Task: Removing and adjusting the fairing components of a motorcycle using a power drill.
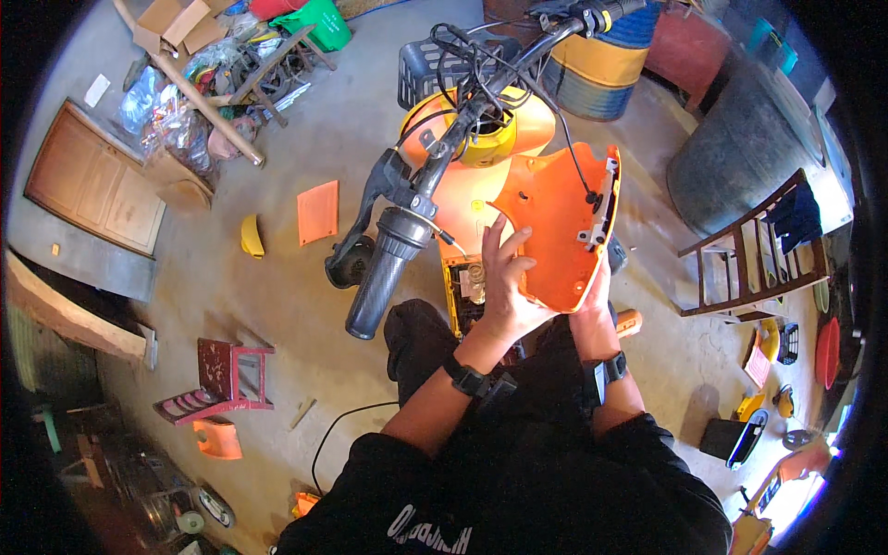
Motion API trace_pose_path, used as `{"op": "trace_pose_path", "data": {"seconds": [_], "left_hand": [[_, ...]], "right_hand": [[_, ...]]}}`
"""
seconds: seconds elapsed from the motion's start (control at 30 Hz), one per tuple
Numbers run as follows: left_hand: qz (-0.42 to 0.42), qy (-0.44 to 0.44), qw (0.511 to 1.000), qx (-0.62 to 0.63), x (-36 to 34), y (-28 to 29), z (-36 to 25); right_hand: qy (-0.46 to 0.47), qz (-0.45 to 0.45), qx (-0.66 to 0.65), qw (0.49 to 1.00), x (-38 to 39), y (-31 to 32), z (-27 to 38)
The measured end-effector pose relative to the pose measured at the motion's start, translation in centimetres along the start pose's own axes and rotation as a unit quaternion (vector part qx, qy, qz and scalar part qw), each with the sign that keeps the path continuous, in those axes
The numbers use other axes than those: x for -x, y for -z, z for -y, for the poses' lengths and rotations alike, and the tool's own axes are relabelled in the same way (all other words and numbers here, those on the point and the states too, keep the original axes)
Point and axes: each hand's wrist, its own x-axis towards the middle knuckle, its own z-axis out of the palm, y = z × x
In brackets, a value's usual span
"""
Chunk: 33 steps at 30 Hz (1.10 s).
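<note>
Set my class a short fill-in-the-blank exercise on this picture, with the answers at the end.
1. The left hand and right hand hold a curved panel coloured ____.
2. The nearer handlebar grip is coloured ____.
3. The cardboard box sits in the picture's upper ____ part.

Answers: orange; black; left.

Both hands (509, 289) hold a curved orange panel (559, 227) near a black handlebar grip (387, 273).

Orange panel (560, 227) at 2 o'clock looked like smooth, glossy plastic tbh; shirt (490, 481) at 6 o'clock was matt cloth.
</note>
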Motion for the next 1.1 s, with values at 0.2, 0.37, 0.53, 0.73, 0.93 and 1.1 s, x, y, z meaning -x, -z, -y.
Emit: {"op": "trace_pose_path", "data": {"seconds": [0.2,0.37,0.53,0.73,0.93,1.1], "left_hand": [[0.147,-0.081,0.986,-0.004,-1.3,1.3,1.1],[0.251,-0.093,0.963,-0.037,-3.2,3.3,1.4],[0.258,-0.088,0.955,-0.121,-5.1,4.3,1.3],[0.212,0.038,0.948,-0.235,-3.2,3.9,2.2],[0.219,0.019,0.962,-0.165,-2.3,4.0,2.4],[0.151,0.023,0.974,-0.166,-0.9,3.2,2.3]], "right_hand": [[-0.064,0.158,-0.077,0.982,-1.1,-0.1,0.3],[-0.064,0.147,-0.062,0.985,-1.4,-1.1,0.0],[-0.06,0.101,-0.025,0.993,-0.7,-2.1,-0.5],[-0.076,0.001,0.066,0.995,0.3,-3.6,-0.8],[-0.06,-0.028,0.067,0.996,1.3,-3.4,-0.8],[-0.053,-0.033,0.073,0.995,2.0,-3.5,-0.7]]}}
